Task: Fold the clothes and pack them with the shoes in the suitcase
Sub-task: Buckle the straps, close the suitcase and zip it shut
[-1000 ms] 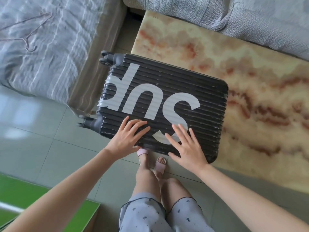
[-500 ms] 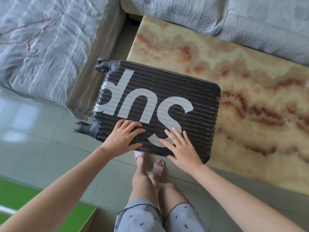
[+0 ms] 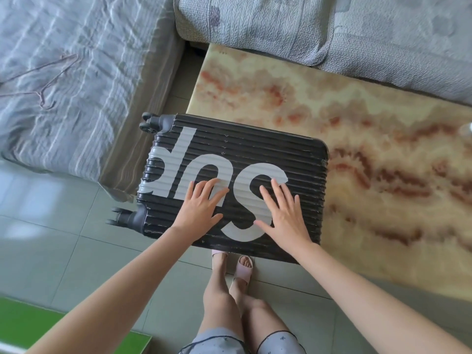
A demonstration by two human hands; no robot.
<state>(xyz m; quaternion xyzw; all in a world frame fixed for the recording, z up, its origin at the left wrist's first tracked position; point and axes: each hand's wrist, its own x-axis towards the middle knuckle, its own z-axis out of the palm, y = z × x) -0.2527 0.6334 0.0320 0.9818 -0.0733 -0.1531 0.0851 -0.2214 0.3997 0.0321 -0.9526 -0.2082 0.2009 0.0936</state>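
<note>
Both hands have moved farther up the lid of the suitcase [image 3: 255,149], away from its near edge. The left hand [image 3: 198,208], which was a little curled half a second ago, now lies flat with its fingers on the white "h". The right hand [image 3: 283,215] now reaches the upper curve of the "S".

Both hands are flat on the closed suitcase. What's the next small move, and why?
Probably slide the left hand and right hand to the near edge of the suitcase to find its opening: it lies closed, both palms rest flat gripping nothing, and no folded clothes show.
</note>
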